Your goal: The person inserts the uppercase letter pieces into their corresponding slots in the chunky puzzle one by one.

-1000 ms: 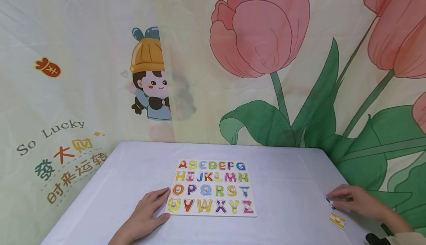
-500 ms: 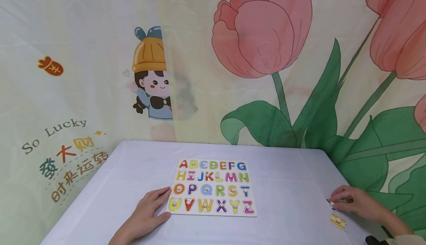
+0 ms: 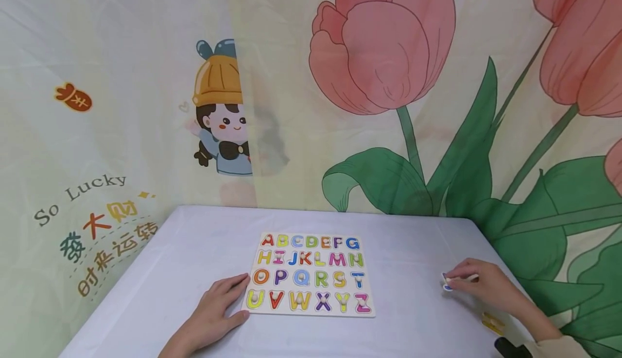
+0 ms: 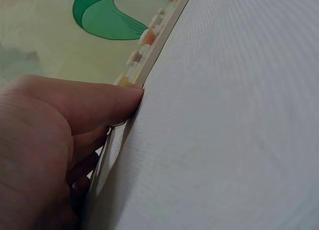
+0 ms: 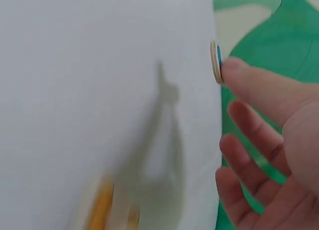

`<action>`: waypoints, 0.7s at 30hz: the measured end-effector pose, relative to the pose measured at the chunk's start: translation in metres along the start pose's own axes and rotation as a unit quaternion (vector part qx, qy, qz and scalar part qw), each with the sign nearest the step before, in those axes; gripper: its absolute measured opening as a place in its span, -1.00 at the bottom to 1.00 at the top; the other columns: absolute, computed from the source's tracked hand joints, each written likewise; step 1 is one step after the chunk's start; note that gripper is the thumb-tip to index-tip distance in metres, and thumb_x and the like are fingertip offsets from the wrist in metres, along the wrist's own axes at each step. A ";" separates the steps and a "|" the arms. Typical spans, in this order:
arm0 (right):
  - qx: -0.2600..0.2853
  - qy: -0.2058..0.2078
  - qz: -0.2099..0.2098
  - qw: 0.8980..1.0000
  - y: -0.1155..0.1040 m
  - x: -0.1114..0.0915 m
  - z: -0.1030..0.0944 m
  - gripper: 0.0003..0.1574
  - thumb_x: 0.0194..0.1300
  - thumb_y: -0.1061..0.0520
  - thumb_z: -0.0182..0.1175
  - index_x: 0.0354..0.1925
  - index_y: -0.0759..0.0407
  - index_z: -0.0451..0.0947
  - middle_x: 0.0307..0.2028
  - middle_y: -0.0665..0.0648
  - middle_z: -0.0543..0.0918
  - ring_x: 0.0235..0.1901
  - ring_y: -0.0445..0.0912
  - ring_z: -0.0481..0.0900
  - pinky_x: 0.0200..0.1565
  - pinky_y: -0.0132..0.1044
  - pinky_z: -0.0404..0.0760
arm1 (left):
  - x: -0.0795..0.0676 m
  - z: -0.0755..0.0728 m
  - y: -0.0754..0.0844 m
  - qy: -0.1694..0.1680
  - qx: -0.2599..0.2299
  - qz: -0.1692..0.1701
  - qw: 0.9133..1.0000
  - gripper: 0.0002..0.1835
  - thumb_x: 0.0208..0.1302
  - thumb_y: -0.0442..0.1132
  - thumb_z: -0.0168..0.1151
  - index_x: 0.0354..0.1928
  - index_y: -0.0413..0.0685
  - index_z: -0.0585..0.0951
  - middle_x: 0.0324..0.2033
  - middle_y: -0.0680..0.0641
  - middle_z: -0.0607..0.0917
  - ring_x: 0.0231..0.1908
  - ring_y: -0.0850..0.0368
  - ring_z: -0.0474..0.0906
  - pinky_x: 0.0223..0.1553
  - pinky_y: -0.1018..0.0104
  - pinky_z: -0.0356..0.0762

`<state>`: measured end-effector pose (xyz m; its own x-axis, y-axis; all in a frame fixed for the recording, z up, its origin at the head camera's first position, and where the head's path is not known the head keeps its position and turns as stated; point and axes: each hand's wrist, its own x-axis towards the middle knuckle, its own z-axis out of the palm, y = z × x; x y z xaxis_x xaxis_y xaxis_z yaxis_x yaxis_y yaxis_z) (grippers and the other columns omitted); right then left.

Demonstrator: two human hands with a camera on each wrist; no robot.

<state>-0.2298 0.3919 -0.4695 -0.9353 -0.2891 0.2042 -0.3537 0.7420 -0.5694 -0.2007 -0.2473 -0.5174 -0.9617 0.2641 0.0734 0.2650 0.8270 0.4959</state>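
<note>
A letter puzzle board [image 3: 311, 313] with colourful letters A to Z lies on the table. At its left edge rests my left hand [image 3: 212, 309], fingers spread along the side; in the left wrist view the thumb [image 4: 107, 103] touches the board's edge, and small knobs stand up from the board. My right hand [image 3: 481, 282], out to the right, pinches a blue letter piece [image 3: 446, 285] between thumb and fingers, above the table. In the right wrist view that piece [image 5: 216, 62] shows edge-on, so its letter is hidden.
A yellow letter piece [image 3: 493, 323] lies on the white-covered table [image 3: 413, 261] below the right forearm. A black device [image 3: 512, 348] sits by the right wrist. Behind the table hangs a printed cloth [image 3: 286, 77] with tulips.
My right hand has picked the blue letter piece up from beside the yellow one and moved left with it. My left hand stays at the board's edge.
</note>
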 end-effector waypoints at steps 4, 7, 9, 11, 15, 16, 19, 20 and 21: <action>-0.003 0.011 0.049 0.999 -0.029 0.015 0.016 -0.78 0.27 -0.04 0.55 -0.14 -0.03 0.86 -0.23 -0.08 0.69 -0.22 -0.32 0.59 -0.23 -0.35 0.69 | -0.001 0.000 0.002 -0.004 -0.008 -0.007 1.000 -0.14 0.31 0.14 0.44 0.59 0.08 0.41 0.53 0.07 0.40 0.51 -0.07 0.23 0.40 -0.28 0.26; -0.011 0.028 0.054 0.998 -0.045 0.027 0.031 -0.78 0.24 -0.03 0.58 -0.15 -0.05 0.87 -0.26 -0.11 0.69 -0.23 -0.27 0.59 -0.22 -0.35 0.68 | -0.001 0.000 0.003 -0.004 -0.010 -0.006 1.000 -0.14 0.31 0.13 0.45 0.59 0.08 0.41 0.53 0.07 0.40 0.51 -0.06 0.23 0.40 -0.28 0.26; -0.015 0.037 0.054 0.998 -0.053 0.035 0.041 -0.79 0.23 0.00 0.59 -0.15 -0.05 0.88 -0.27 -0.12 0.69 -0.23 -0.23 0.59 -0.22 -0.36 0.68 | 0.000 0.000 0.003 -0.003 -0.009 -0.005 1.000 -0.14 0.31 0.13 0.44 0.59 0.08 0.41 0.53 0.07 0.40 0.51 -0.05 0.23 0.40 -0.27 0.27; -0.013 0.043 0.059 0.997 -0.062 0.044 0.052 -0.79 0.21 0.02 0.60 -0.15 -0.04 0.88 -0.28 -0.12 0.70 -0.22 -0.18 0.58 -0.21 -0.35 0.67 | 0.000 -0.001 0.003 -0.002 -0.007 -0.003 1.000 -0.15 0.31 0.13 0.44 0.59 0.08 0.41 0.53 0.07 0.40 0.51 -0.05 0.23 0.40 -0.27 0.27; 0.005 0.045 0.080 0.996 -0.083 0.060 0.074 -0.79 0.20 0.03 0.61 -0.16 -0.04 0.89 -0.27 -0.10 0.71 -0.17 -0.09 0.60 -0.20 -0.30 0.66 | 0.000 -0.001 0.003 -0.002 -0.006 -0.001 1.000 -0.15 0.32 0.13 0.44 0.59 0.07 0.41 0.53 0.06 0.41 0.51 -0.05 0.24 0.38 -0.26 0.28; 0.011 0.044 0.085 0.995 -0.088 0.064 0.080 -0.79 0.20 0.04 0.61 -0.16 -0.04 0.89 -0.26 -0.09 0.71 -0.16 -0.07 0.60 -0.19 -0.28 0.65 | 0.000 -0.001 0.003 -0.002 -0.006 -0.001 1.000 -0.15 0.32 0.13 0.44 0.59 0.07 0.41 0.53 0.06 0.41 0.51 -0.05 0.24 0.38 -0.26 0.29; 0.029 0.042 0.097 0.994 -0.107 0.077 0.097 -0.81 0.22 0.05 0.60 -0.16 -0.08 0.89 -0.25 -0.09 0.71 -0.12 -0.05 0.61 -0.16 -0.25 0.64 | 0.000 -0.001 0.003 -0.001 -0.004 -0.002 1.000 -0.15 0.31 0.13 0.44 0.59 0.07 0.42 0.53 0.06 0.41 0.50 -0.05 0.24 0.37 -0.25 0.29; 0.037 0.041 0.098 0.994 -0.113 0.081 0.103 -0.82 0.22 0.05 0.60 -0.16 -0.09 0.89 -0.25 -0.09 0.70 -0.11 -0.04 0.61 -0.16 -0.25 0.63 | 0.000 -0.001 0.003 0.000 -0.004 -0.002 1.000 -0.15 0.31 0.13 0.45 0.59 0.07 0.42 0.53 0.06 0.41 0.50 -0.06 0.24 0.37 -0.26 0.29; 0.043 0.040 0.098 0.994 -0.120 0.085 0.109 -0.83 0.23 0.06 0.59 -0.17 -0.10 0.89 -0.26 -0.09 0.69 -0.11 -0.04 0.60 -0.17 -0.24 0.63 | 0.000 -0.001 0.002 0.001 -0.003 -0.003 1.000 -0.15 0.31 0.13 0.45 0.58 0.07 0.42 0.53 0.06 0.41 0.50 -0.06 0.24 0.38 -0.26 0.29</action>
<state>-0.2658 0.2126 -0.4706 -0.9852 -0.0939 0.1431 -0.1663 0.7235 -0.6700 -0.2000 -0.2459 -0.5154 -0.9632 0.2591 0.0716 0.2593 0.8252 0.5019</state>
